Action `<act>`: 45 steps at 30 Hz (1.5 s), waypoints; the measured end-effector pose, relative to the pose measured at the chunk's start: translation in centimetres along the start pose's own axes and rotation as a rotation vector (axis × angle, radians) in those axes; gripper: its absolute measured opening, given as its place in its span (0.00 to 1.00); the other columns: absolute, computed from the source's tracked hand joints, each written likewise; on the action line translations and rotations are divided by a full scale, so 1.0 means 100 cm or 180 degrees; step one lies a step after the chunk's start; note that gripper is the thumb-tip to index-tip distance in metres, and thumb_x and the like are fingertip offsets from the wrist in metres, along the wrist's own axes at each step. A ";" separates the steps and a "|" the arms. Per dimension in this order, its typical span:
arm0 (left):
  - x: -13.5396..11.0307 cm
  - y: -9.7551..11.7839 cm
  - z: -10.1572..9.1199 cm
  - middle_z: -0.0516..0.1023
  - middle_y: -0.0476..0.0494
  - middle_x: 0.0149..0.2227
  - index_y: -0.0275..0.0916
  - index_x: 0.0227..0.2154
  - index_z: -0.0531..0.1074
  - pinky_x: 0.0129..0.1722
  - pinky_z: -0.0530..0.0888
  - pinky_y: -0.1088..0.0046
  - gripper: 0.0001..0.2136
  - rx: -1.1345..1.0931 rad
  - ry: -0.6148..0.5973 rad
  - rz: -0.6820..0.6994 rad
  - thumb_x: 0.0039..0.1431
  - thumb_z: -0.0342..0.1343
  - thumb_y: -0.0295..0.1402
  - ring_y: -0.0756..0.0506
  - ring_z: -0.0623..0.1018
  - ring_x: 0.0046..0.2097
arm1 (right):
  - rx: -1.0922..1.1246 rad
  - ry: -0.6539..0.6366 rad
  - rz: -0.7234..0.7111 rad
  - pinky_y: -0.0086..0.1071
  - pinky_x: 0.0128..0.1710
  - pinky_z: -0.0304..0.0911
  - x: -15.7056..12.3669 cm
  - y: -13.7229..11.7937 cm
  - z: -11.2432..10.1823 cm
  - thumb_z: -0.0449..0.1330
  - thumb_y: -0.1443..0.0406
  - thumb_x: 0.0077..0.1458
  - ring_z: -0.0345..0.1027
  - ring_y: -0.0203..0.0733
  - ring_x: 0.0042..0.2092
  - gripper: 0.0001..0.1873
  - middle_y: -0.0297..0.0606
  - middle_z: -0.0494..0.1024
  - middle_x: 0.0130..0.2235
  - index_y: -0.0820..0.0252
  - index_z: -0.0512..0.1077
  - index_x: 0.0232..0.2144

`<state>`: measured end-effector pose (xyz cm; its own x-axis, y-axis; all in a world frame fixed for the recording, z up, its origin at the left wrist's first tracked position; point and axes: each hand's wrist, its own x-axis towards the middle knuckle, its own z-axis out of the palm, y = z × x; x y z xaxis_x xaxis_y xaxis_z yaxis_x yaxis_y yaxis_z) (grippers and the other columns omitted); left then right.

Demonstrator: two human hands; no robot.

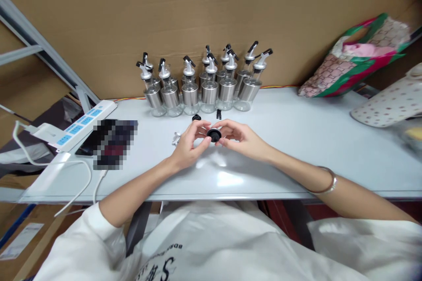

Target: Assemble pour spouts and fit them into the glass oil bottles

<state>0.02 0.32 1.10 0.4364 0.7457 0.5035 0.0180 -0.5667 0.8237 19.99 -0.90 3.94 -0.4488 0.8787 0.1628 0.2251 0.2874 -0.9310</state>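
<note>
Between my two hands, just above the table, is a round black-and-silver pourer cap point(214, 135), its dark underside turned toward me. My left hand point(194, 139) is closed on its left edge with thumb and fingers. The fingers of my right hand point(239, 137) pinch the same cap from the right. Behind the left fingers lies a black stopper piece point(196, 117). A silver pourer part point(176, 138) rests left of that hand, partly hidden by it. Small black lever pieces point(219, 114) lie beyond my right fingers.
Several glass-and-steel oil bottles point(209, 92) with pourer tops stand in rows at the back. At left are a power strip point(87, 125), a dark phone point(99, 138) and white cables. A colourful bag point(356, 59) and a dotted white container point(389, 101) occupy the right side.
</note>
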 end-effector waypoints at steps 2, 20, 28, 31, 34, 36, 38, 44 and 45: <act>0.000 -0.001 0.001 0.70 0.44 0.42 0.40 0.45 0.64 0.44 0.74 0.71 0.12 -0.0188 -0.0013 -0.0215 0.61 0.54 0.38 0.49 0.76 0.41 | 0.0027 0.0006 0.0026 0.32 0.34 0.64 0.000 0.000 0.000 0.61 0.62 0.49 0.73 0.40 0.34 0.19 0.35 0.77 0.30 0.60 0.67 0.45; 0.004 0.000 0.002 0.69 0.44 0.43 0.40 0.42 0.64 0.48 0.74 0.69 0.14 -0.0184 0.0071 -0.0213 0.54 0.59 0.30 0.48 0.74 0.46 | -0.0493 0.0332 -0.0654 0.37 0.40 0.73 0.002 0.005 0.002 0.61 0.66 0.49 0.74 0.41 0.40 0.16 0.40 0.79 0.40 0.59 0.70 0.43; 0.004 -0.002 0.002 0.69 0.44 0.43 0.39 0.42 0.65 0.50 0.73 0.68 0.13 -0.0025 0.0046 -0.0090 0.54 0.57 0.29 0.47 0.74 0.47 | -0.0724 0.0487 -0.0931 0.38 0.41 0.73 0.002 0.008 0.001 0.61 0.66 0.50 0.74 0.42 0.40 0.14 0.40 0.79 0.41 0.59 0.70 0.41; 0.004 -0.002 0.002 0.69 0.44 0.43 0.39 0.43 0.66 0.49 0.73 0.68 0.13 -0.0011 0.0044 -0.0081 0.55 0.57 0.30 0.47 0.74 0.46 | -0.0688 0.0531 -0.0886 0.37 0.40 0.73 0.001 0.006 0.002 0.61 0.65 0.50 0.74 0.41 0.40 0.14 0.39 0.79 0.40 0.58 0.70 0.42; 0.004 -0.002 0.000 0.69 0.43 0.43 0.41 0.45 0.67 0.48 0.73 0.68 0.13 0.0246 -0.0001 0.0025 0.56 0.57 0.32 0.46 0.73 0.47 | -0.0470 0.0508 -0.0803 0.36 0.40 0.72 0.001 0.005 0.001 0.60 0.65 0.51 0.74 0.41 0.40 0.14 0.40 0.79 0.41 0.58 0.69 0.42; 0.005 -0.001 -0.002 0.68 0.42 0.45 0.41 0.45 0.69 0.48 0.72 0.67 0.13 0.0632 0.0093 0.0112 0.56 0.56 0.32 0.45 0.72 0.49 | -0.0223 0.0461 -0.0739 0.36 0.42 0.71 0.001 0.006 0.000 0.60 0.64 0.53 0.74 0.41 0.41 0.13 0.40 0.79 0.41 0.58 0.69 0.43; 0.005 0.000 -0.003 0.67 0.41 0.47 0.41 0.45 0.71 0.50 0.70 0.66 0.12 0.0962 0.0245 0.0143 0.57 0.56 0.32 0.45 0.70 0.51 | 0.0046 0.0393 -0.0667 0.36 0.43 0.70 0.000 0.007 -0.001 0.60 0.61 0.54 0.74 0.41 0.41 0.14 0.41 0.79 0.40 0.58 0.68 0.43; 0.007 0.000 -0.005 0.75 0.45 0.38 0.40 0.38 0.73 0.45 0.70 0.69 0.06 0.0917 0.0302 0.0080 0.62 0.53 0.34 0.47 0.73 0.42 | 0.0298 0.0498 -0.0444 0.37 0.41 0.69 0.002 0.009 -0.003 0.56 0.52 0.58 0.72 0.40 0.38 0.17 0.39 0.77 0.41 0.57 0.70 0.43; 0.007 0.000 -0.006 0.75 0.46 0.36 0.40 0.37 0.73 0.44 0.70 0.70 0.06 0.0904 0.0363 0.0072 0.61 0.54 0.34 0.48 0.73 0.40 | 0.0227 0.0629 -0.0398 0.37 0.41 0.68 0.002 0.008 -0.004 0.55 0.52 0.59 0.71 0.39 0.36 0.18 0.38 0.77 0.39 0.57 0.71 0.43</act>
<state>-0.17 1.02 1.63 0.3362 0.7571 0.5601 0.2672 -0.6470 0.7141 20.40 -0.32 3.32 -0.2899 0.8975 0.3325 0.1138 0.3772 -0.9191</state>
